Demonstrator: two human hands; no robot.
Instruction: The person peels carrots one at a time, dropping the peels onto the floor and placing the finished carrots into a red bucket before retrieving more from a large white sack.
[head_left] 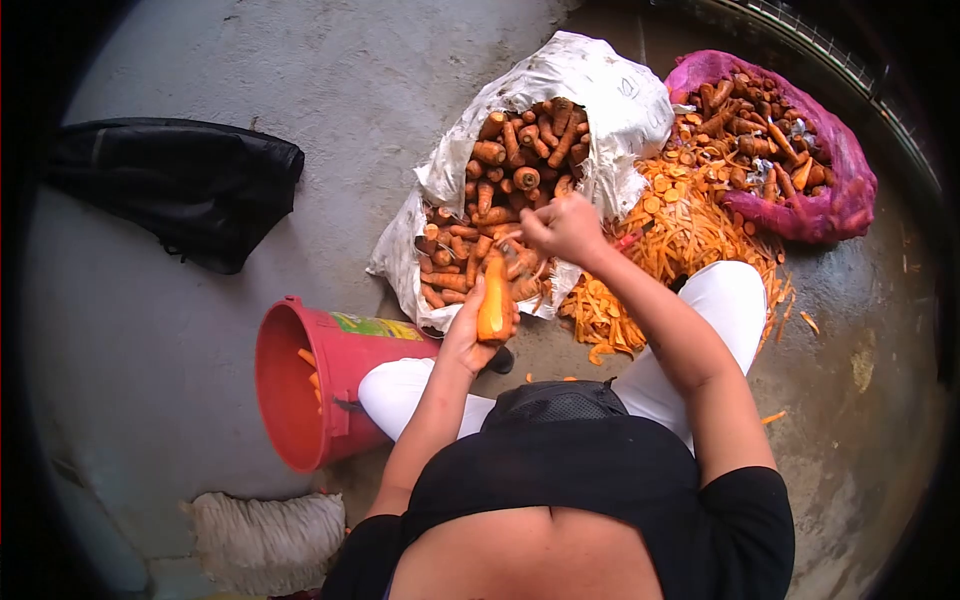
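The left hand (466,338) holds 1 carrot (493,300) tight over the white sack's (620,100) edge. Its long side points away from the person. The right hand (565,228) is closed at its far tip.

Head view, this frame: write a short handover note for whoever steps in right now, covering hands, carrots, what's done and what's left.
Left hand: grip closed around a bright orange carrot, held upright.
Right hand: closed at the carrot's top end; any tool in it is too small to tell.
Things: white sack of dirty carrots straight ahead, pink mesh sack of carrots to its right, peelings between them, red bucket on its side at the left.
Done: a few orange pieces in the bucket, a large heap of peelings.
Left: both sacks look well filled.
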